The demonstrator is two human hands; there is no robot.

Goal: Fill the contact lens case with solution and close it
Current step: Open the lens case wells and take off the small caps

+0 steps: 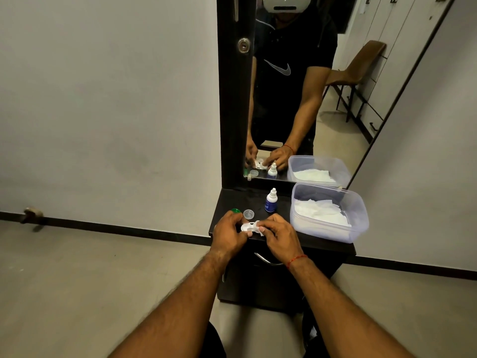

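Both hands hold a white contact lens case [248, 226] just above the front of the dark cabinet top [284, 236]. My left hand [228, 235] grips its left end, and my right hand [277, 235] pinches its right end together with a bit of white tissue. A clear cap [248, 213] lies open side up behind the case. A green cap [235, 210] peeks out behind my left knuckles. The small solution bottle [271, 200], blue label and white nozzle, stands upright farther back, untouched.
A clear plastic tub [358, 215] with white tissues fills the right side of the cabinet top. A tall mirror [296, 99] rises behind it and reflects the scene. A drawer handle [265, 260] sits below the front edge. Grey walls and floor surround the cabinet.
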